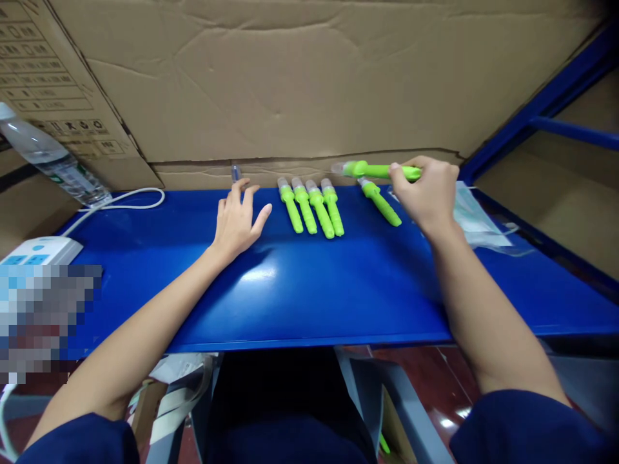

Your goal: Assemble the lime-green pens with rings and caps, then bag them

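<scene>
My right hand (pixel 430 193) is closed around the lower end of a bright green pen-like tool with a clear cap (pixel 380 171). It holds the tool above the blue table, nearly level, with the cap pointing left. Just below lies another capped green tool (pixel 382 203), tilted on the table. To its left, several matching green tools (pixel 312 209) lie side by side, caps toward the cardboard. My left hand (pixel 236 219) hovers low or rests there with its fingers apart. A small clear cap-like piece (pixel 236 173) stands just beyond its fingertips; whether they touch I cannot tell.
A cardboard wall (pixel 290 84) closes off the back of the blue table (pixel 309 290). A water bottle (pixel 58 161), a white cable (pixel 140 200) and a power strip (pixel 43 251) are at the left. A face mask in clear plastic (pixel 478 219) lies at the right, by a blue frame (pixel 541 103).
</scene>
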{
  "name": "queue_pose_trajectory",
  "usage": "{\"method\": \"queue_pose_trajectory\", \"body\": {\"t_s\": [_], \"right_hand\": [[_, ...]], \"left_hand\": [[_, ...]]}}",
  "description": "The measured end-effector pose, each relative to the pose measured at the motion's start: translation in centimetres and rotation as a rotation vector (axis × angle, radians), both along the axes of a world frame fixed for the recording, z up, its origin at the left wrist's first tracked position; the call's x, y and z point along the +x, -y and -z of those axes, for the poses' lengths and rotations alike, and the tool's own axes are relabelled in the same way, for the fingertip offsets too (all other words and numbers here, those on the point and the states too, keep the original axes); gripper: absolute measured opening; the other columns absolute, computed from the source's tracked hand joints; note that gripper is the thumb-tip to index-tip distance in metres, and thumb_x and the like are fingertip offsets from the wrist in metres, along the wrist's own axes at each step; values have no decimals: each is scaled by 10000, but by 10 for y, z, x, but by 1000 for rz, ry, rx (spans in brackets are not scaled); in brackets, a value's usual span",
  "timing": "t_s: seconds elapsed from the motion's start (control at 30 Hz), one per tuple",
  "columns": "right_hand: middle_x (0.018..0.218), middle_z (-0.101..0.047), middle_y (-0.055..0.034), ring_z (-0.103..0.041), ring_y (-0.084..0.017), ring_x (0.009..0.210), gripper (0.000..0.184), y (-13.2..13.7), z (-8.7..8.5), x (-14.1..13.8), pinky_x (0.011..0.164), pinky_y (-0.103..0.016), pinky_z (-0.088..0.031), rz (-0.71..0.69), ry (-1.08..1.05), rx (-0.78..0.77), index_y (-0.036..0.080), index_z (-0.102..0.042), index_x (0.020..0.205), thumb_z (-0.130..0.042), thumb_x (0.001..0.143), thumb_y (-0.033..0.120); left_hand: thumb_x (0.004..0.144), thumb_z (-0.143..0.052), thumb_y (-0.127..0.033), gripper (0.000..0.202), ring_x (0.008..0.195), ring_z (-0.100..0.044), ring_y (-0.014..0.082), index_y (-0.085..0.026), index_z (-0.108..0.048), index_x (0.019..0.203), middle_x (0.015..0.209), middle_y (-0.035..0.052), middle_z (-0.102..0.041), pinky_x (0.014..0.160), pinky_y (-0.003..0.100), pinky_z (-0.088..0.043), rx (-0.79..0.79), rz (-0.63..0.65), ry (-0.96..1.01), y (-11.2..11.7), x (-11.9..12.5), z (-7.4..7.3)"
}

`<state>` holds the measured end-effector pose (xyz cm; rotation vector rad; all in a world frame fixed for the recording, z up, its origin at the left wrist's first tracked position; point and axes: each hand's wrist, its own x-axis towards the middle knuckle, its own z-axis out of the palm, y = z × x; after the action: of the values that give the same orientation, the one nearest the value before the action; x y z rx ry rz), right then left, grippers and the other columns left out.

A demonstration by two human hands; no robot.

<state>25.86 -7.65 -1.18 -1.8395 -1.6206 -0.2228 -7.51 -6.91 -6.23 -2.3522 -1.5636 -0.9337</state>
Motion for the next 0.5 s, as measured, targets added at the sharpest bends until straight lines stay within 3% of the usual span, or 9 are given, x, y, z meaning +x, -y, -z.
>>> {"method": "queue_pose_trajectory", "body": {"t_s": [0.1,0.17,0.37,0.5], "right_hand": [[963,-700,-242,-650,-389,991,343,-6,4,4,816,-458,-463,198,73,-84,141,-676,946,-465,963,411],[979,-700,-256,-651,-392,997,347,-9,8,2,813,-450,-464,231,106,-150,129,-677,953,-477,954,412],[1044,-702,-275,-660,-407,1047,398,-13,18,-5,813,-455,-481,225,182,-240,112,-693,1021,-465,956,432],[970,-732,-207,-682,-390,1029,310,-11,20,-11,803,-426,-493,102,188,-396,164,-694,961,-520,940,419]], "left_hand": [[1016,-359,-559,543,1391,-489,367,-174,-529,1357,1516,218,-465,1069,512,-457,-8,6,-29,1,1,0],[1016,-366,-541,526,1390,-491,366,-168,-545,1341,1518,220,-462,1068,515,-460,-5,2,-38,1,1,1],[1019,-358,-539,516,1384,-494,365,-166,-563,1311,1514,216,-466,1068,516,-462,-8,-5,-44,0,0,0],[1019,-365,-532,502,1373,-501,369,-165,-581,1285,1517,213,-464,1067,519,-458,-21,0,-49,-1,-1,0]]}}
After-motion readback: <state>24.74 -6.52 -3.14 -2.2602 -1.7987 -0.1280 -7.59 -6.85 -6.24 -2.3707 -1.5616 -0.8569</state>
